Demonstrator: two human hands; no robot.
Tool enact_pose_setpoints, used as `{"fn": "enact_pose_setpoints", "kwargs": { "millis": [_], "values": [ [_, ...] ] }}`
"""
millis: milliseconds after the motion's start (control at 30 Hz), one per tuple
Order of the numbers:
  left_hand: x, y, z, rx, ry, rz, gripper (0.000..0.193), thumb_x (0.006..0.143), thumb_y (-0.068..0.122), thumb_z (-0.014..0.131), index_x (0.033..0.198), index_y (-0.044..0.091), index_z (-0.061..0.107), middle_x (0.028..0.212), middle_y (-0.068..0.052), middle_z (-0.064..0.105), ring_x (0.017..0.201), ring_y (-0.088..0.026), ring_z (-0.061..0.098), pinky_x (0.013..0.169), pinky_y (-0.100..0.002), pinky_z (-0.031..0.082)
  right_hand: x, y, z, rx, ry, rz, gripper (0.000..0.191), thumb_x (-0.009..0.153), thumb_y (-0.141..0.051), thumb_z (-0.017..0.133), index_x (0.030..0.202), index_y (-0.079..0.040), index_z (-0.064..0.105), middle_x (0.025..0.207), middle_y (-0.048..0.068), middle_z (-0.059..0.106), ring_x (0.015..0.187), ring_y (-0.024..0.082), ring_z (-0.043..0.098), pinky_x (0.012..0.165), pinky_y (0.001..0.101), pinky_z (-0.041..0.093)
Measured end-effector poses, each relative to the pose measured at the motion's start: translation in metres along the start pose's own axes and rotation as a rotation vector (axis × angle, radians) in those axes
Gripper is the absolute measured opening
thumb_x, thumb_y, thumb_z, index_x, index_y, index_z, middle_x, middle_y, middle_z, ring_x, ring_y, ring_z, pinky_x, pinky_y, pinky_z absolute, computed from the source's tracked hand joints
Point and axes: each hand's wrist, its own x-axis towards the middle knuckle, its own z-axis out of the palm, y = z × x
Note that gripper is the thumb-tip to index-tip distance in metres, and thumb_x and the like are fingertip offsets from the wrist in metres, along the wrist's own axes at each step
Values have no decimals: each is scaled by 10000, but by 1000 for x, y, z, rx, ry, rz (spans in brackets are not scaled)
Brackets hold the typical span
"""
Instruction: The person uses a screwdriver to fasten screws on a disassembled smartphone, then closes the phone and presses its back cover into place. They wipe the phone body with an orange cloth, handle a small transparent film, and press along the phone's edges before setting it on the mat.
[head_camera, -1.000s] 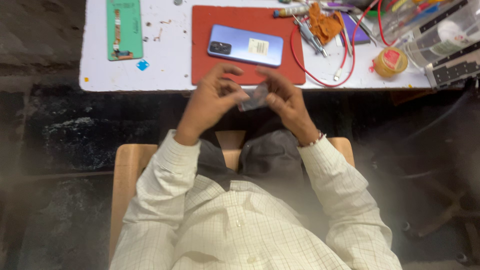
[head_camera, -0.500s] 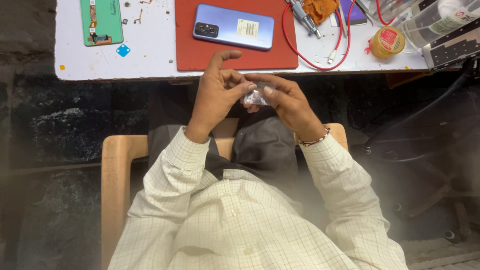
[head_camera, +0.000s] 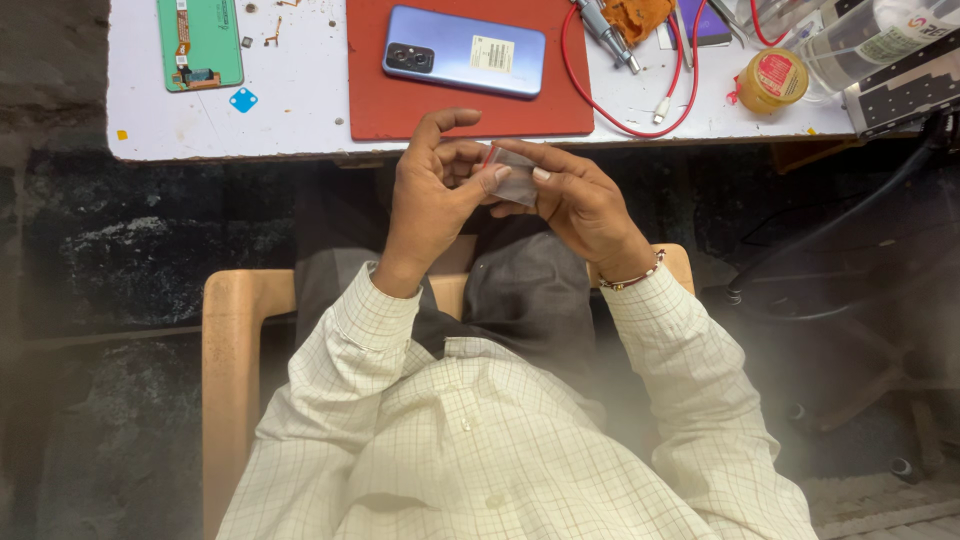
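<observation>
- Both hands, the left hand (head_camera: 430, 205) and right hand (head_camera: 575, 200), pinch one small clear plastic packet (head_camera: 512, 178) between fingertips, held over the lap just off the desk's near edge; it looks not yet opened, though I cannot be sure.
- One blue phone (head_camera: 463, 52) lies back-up, untouched, on one red mat (head_camera: 400, 105).
- One green phone frame (head_camera: 200, 42) sits near the desk's (head_camera: 300, 130) left edge.
- One red cable (head_camera: 640, 125); one small yellow jar (head_camera: 770, 80) towards the right.

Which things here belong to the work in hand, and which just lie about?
In hand: small clear packet, pinched between left hand and right hand.

Lying about: blue phone on red mat, green phone frame, red cable, small yellow jar, white table.
</observation>
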Motion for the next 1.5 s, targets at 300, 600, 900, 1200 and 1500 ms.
{"fn": "enact_pose_setpoints", "kwargs": {
  "millis": [300,600,900,1200,1500],
  "values": [
    [-1,2,6,-106,34,-47,318,937,-11,741,1216,22,594,974,-28,653,890,-86,698,790,-264,682,-2,-5,-1,68,-140,30,701,1039,-345,351,1597,80,350,1467,274,570,1311,412,624,1153,567,491],
    [-1,7,8,-46,38,-32,268,944,-7,746,1181,20,625,983,-36,659,876,-73,664,774,-249,665,-4,-4,-3,129,-130,40,745,1036,-421,363,1596,70,383,1500,253,567,1363,410,586,1168,588,480],
    [-2,4,14,-74,58,-27,258,937,13,747,1157,20,613,1008,-42,660,877,-68,666,781,-256,681,-4,-6,-3,63,-141,27,690,1019,-262,465,1592,107,359,1425,262,604,1320,372,617,1165,557,494],
    [-2,0,14,-13,74,11,241,937,33,768,1138,31,636,957,-14,670,841,-51,649,759,-211,611,-3,-5,0,52,-36,59,593,1023,-136,456,1545,135,379,1337,276,640,1212,377,678,1092,542,552],
    [-4,0,16,-32,120,9,168,955,38,745,1100,20,662,942,-24,700,818,-54,668,746,-204,597,-2,-3,-5,95,-93,43,543,1064,-138,406,1535,133,383,1333,293,639,1202,415,681,1073,531,565]
  ]
}}
